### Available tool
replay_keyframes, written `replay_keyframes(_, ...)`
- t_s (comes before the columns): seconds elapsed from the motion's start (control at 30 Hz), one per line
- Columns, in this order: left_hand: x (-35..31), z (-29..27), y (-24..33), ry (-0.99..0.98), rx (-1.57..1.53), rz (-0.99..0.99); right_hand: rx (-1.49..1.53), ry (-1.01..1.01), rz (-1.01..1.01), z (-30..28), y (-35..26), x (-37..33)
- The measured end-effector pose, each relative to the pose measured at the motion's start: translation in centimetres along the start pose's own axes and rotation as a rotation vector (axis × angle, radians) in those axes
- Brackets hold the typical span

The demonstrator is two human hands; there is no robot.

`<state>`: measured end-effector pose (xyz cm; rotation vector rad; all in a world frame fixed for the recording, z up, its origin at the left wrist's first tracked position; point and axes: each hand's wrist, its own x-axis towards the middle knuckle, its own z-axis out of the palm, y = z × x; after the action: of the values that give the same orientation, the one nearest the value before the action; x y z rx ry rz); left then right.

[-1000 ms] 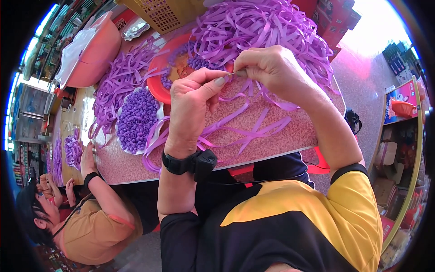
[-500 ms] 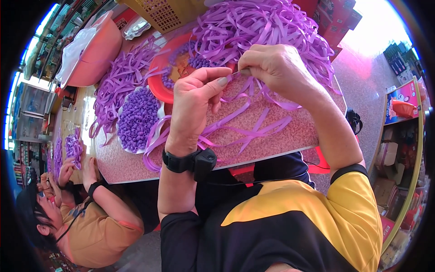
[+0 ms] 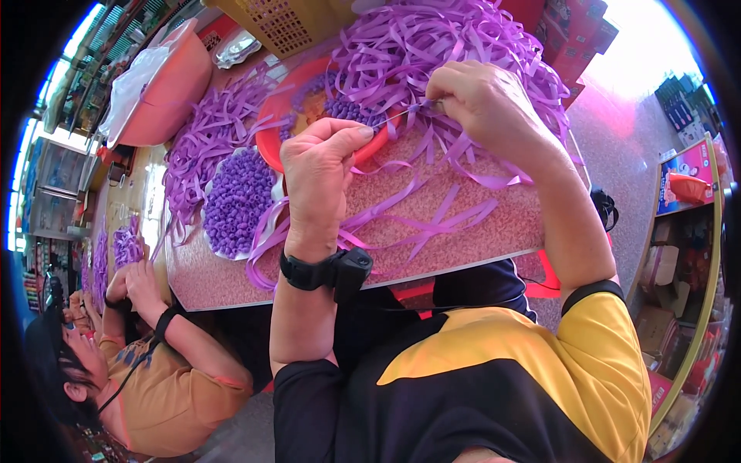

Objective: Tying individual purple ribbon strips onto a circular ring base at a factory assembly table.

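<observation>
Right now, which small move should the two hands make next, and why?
Probably draw the right hand away, to tighten the purple ribbon strip stretched between it and the left hand; both pinch it above the table.

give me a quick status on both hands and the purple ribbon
Left hand pinched shut on a purple ribbon strip. Right hand gripping the same strip's other end. Loose ribbon pile and red bowl crowd close behind.

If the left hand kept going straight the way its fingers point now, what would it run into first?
The left hand points up and away over the table. First in that line is probably the rim of the red bowl holding small purple pieces, with the purple ribbon pile beyond it. Depth is unclear, so the hand might pass above the rim.
</observation>
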<state>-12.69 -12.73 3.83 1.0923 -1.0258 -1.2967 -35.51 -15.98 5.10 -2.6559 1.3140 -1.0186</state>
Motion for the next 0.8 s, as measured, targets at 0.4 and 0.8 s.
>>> replay_keyframes(0.4,0.1,0.8,-0.5,-0.090,0.092,-0.051,-0.011,0.021,-0.147,0.8,-1.5,-0.2)
replay_keyframes(0.8,-0.1,0.8,-0.5,-0.131,0.068,0.020,0.094,0.050,-0.111,0.6,-2.6,-0.1)
